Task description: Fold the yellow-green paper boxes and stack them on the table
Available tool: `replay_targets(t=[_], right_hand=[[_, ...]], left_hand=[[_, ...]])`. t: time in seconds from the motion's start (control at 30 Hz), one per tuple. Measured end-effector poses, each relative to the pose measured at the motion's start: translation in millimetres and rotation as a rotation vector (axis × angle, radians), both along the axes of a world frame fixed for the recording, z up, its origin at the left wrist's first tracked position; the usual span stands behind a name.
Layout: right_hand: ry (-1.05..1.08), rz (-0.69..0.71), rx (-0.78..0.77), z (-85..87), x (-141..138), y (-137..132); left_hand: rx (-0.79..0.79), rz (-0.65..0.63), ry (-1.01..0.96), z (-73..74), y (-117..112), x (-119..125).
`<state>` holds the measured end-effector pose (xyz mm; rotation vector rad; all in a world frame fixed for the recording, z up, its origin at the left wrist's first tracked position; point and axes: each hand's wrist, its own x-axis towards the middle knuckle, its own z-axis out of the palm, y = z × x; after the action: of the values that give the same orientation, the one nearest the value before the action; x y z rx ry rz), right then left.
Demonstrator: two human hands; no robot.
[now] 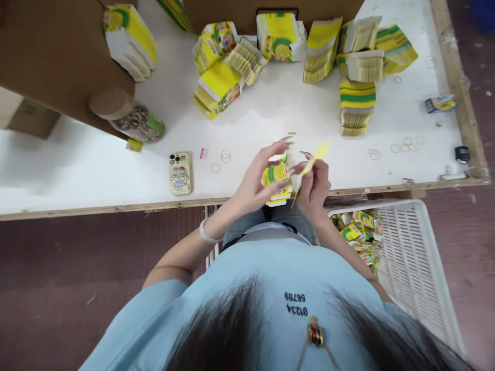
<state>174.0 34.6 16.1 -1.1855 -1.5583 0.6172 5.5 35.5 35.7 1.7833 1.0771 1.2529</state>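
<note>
I see a small stack of yellow packets (277,179) just below the middle of the frame, held above the near edge of the white surface (290,111). The left hand (253,185) grips this stack from the left, thumb and lower fingers closed on it while the upper fingers stretch out over its top. The right hand (315,188), just right of the stack, pinches a thin yellow slip (317,153) that sticks up and to the right from its fingertips. The two hands are close together, nearly touching around the stack. A pale bracelet (207,234) sits on the left wrist.

On the surface left of the hands I make out a few loose rubber bands (225,155) and, further left, a phone (180,173) in a yellow case lying flat. Above that, a jar (133,117) lies on its side against a brown cardboard box (58,56) in the upper left of the frame. Across the top, from centre to right, stand piles of flat yellow cartons (358,105), some leaning or toppled. More rubber bands lie scattered at the right, near a small blue box (440,103).

Lower right, below the edge of the surface, a white basket (415,257) holds a heap of folded packets (359,234) beside the right forearm.
</note>
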Motion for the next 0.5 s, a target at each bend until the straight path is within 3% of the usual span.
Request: replay_targets(t=[0.1,0.2,0.37,0.5], right_hand=[[0.024,-0.012,-0.016,-1.6,5,-10],[-0.006,-0.073,-0.029,-8.0,5,-16],[0.059,-0.051,-0.125,3.2,2,-16],[0.185,0.054,-0.259,13.5,0,-19]], left_hand=[[-0.002,-0.243,-0.003,-18.8,-13,14],[-0.047,-0.35,-0.022,-32.4,-22,29],[-0.09,-0.238,-0.08,-36.4,-30,29],[-0.296,-0.114,-0.125,-35.5,-40,18]])
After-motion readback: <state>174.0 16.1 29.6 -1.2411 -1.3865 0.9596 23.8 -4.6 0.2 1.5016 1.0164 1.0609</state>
